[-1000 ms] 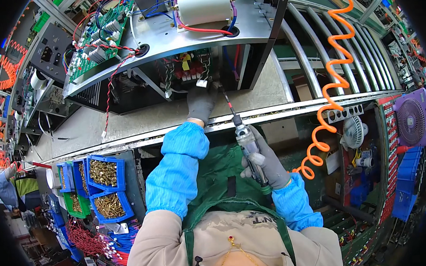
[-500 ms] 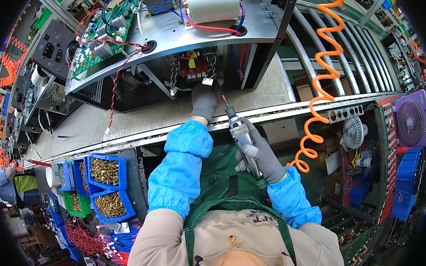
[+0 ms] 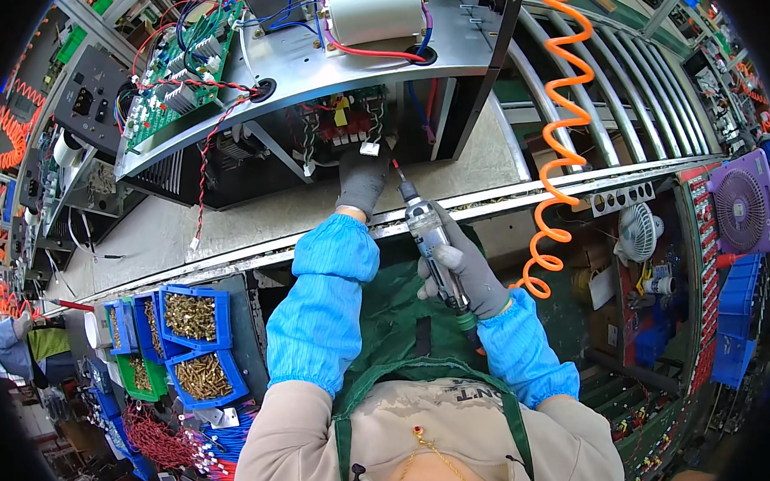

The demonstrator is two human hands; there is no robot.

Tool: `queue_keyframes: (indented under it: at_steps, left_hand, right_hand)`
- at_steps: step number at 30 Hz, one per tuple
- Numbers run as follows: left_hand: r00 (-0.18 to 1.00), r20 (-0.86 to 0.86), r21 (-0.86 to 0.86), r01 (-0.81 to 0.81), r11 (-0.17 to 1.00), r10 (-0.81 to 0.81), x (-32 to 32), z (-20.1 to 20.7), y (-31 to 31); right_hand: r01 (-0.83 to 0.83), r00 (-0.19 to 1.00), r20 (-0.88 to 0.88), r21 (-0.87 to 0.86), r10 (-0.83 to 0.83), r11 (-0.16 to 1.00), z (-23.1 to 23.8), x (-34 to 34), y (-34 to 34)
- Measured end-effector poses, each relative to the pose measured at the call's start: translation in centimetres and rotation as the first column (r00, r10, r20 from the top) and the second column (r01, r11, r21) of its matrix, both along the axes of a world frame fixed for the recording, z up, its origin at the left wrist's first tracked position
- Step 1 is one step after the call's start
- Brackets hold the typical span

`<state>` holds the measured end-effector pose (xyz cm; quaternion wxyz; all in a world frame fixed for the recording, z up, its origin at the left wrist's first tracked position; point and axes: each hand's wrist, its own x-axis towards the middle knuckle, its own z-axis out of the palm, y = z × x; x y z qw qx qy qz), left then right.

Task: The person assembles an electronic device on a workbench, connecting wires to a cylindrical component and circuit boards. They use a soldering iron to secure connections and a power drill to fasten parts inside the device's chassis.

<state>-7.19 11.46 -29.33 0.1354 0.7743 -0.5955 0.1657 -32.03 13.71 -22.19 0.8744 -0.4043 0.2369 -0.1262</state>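
The right hand (image 3: 469,273) wraps its grip round a powered screwdriver (image 3: 425,224); the left hand (image 3: 362,180) meets the chassis (image 3: 337,76), its grip hidden.

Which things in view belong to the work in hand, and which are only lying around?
In the work:
- handheld driver, in the right hand
- metal chassis, with the left hand at its opening

Apparently only nearby, untouched by either hand:
- purple fan
- white fan
- red wires, at lower left
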Motion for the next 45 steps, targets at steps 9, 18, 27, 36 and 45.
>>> queue_keyframes:
  at_steps: [9,18,27,36,45]
  left_hand:
    - [0.998,-0.037,0.068,-0.049,0.997,0.052,0.3,-0.5,-0.2]
    - [0.963,-0.268,0.118,0.000,0.993,0.031,1.1,-1.0,-0.1]
    - [0.903,-0.424,0.218,0.031,0.975,0.066,2.4,-1.6,-0.5]
    - [0.881,-0.472,0.108,0.023,0.994,0.031,3.1,-2.0,-0.3]
    - [0.845,-0.521,-0.199,0.013,0.980,-0.117,1.6,-4.4,1.2]
  right_hand:
    - [0.116,0.990,0.070,0.091,-0.123,0.989,-0.5,1.8,2.0]
    - [0.215,0.973,-0.047,-0.174,-0.226,0.961,-1.3,3.9,4.3]
    - [0.171,0.966,0.148,0.260,-0.214,0.950,-0.1,3.7,4.1]
    - [0.209,0.976,0.024,0.142,-0.215,0.967,0.9,5.2,4.6]
    - [0.158,0.986,0.037,0.074,-0.162,0.985,0.4,4.7,4.3]
